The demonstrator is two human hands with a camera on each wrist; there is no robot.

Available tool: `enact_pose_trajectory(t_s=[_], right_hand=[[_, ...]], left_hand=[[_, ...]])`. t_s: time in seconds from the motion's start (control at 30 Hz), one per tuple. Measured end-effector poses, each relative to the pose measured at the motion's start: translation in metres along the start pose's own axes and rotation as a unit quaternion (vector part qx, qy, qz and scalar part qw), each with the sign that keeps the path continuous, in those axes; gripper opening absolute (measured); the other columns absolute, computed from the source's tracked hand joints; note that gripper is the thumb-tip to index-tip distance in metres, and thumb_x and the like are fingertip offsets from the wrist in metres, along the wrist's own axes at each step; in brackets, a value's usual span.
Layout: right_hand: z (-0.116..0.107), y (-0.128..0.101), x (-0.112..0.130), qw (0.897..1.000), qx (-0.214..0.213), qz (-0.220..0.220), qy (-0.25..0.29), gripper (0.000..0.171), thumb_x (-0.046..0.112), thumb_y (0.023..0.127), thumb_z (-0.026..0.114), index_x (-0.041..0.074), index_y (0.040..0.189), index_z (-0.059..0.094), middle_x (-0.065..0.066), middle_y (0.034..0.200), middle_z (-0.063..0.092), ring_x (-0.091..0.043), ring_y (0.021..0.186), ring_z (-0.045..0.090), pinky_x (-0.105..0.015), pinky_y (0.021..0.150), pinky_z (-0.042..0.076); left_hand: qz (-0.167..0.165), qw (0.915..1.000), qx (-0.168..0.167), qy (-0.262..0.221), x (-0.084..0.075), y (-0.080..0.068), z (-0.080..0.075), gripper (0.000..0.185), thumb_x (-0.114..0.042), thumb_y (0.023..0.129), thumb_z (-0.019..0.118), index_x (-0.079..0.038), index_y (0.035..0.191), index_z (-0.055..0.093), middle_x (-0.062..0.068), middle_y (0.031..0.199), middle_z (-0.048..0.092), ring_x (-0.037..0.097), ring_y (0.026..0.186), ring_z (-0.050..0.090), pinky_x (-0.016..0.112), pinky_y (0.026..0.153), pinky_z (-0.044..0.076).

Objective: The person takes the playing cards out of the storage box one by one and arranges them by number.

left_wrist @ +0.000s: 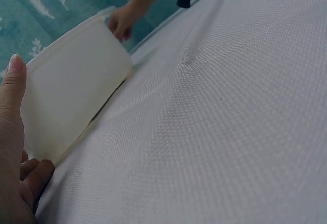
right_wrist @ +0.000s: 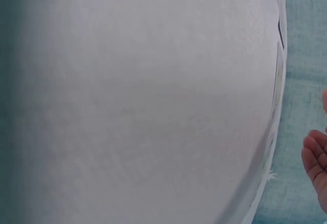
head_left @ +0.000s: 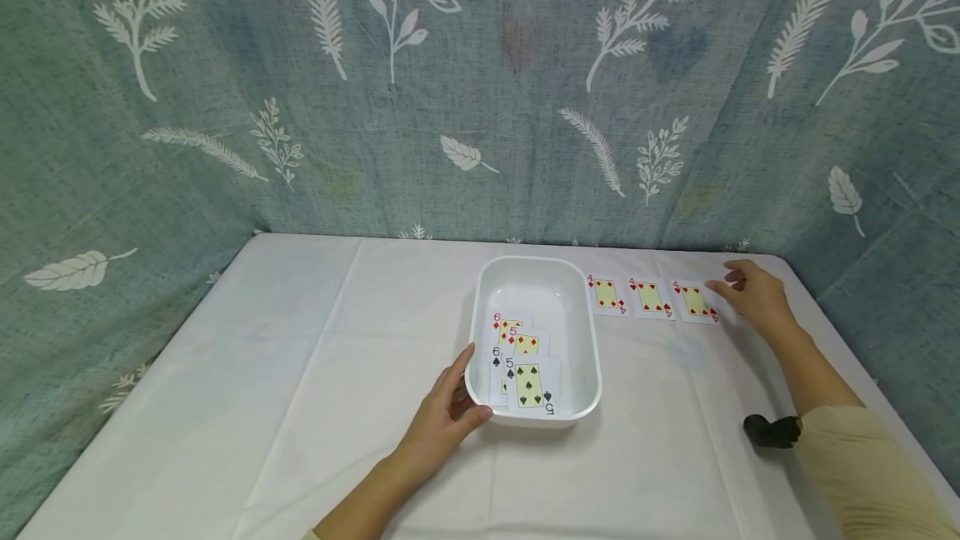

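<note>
A white plastic tray sits on the table with several overlapping playing cards inside, fives and sixes of spades and diamonds. My left hand holds the tray's near left corner, thumb at the near rim and fingers along the left side. To the right of the tray, three red fours lie face up in a row: a left card, a middle card and a right card. Just beyond the right card's outer edge, my right hand hovers with loosely bent fingers, nothing visible in it.
A white cloth covers the table. Behind and beside it hangs a green leaf-patterned curtain. A black strap-like object juts out at the right forearm, by the beige sleeve.
</note>
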State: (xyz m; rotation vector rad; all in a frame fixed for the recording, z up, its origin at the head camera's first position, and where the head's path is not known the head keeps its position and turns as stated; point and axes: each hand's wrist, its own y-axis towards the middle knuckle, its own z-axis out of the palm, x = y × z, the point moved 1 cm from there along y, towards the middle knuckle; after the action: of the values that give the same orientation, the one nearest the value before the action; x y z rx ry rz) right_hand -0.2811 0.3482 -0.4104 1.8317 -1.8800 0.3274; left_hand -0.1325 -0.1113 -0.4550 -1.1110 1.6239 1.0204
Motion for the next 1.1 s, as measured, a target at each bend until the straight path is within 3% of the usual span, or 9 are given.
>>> enact_pose_trajectory(t_s=[0.33,0.87,1.1], right_hand=[[0.000,-0.008,0.022,0.999,-0.024,-0.044,-0.005,0.058,0.031,0.090,0.065,-0.009,0.128,0.048,-0.029,0.110,0.058,-0.039,0.095,0.054,-0.053,0.076,0.051],[0.000,-0.020,0.056,0.995,-0.008,-0.098,-0.006,0.053,0.023,0.087,0.070,-0.005,0.128,0.050,-0.024,0.106,0.059,-0.036,0.095,0.055,-0.052,0.075,0.052],[-0.003,-0.030,0.073,0.988,-0.010,-0.151,-0.012,0.053,0.017,0.084,0.072,-0.006,0.126,0.051,-0.025,0.105,0.061,-0.037,0.092,0.058,-0.053,0.076,0.053]], left_hand=[[-0.003,1.0000,-0.003,-0.002,0.000,-0.001,-0.001,0.082,-0.016,0.085,0.069,-0.027,0.151,0.022,0.011,0.138,0.042,0.029,0.121,0.053,0.032,0.101,0.047],[0.012,0.9999,0.001,0.001,0.003,0.000,-0.001,0.081,-0.016,0.086,0.069,-0.024,0.151,0.021,0.013,0.136,0.043,0.029,0.120,0.054,0.031,0.100,0.048],[0.031,0.9995,0.009,-0.001,0.003,0.000,-0.001,0.081,-0.015,0.087,0.068,-0.018,0.152,0.021,0.016,0.135,0.042,0.031,0.120,0.053,0.032,0.100,0.048]])
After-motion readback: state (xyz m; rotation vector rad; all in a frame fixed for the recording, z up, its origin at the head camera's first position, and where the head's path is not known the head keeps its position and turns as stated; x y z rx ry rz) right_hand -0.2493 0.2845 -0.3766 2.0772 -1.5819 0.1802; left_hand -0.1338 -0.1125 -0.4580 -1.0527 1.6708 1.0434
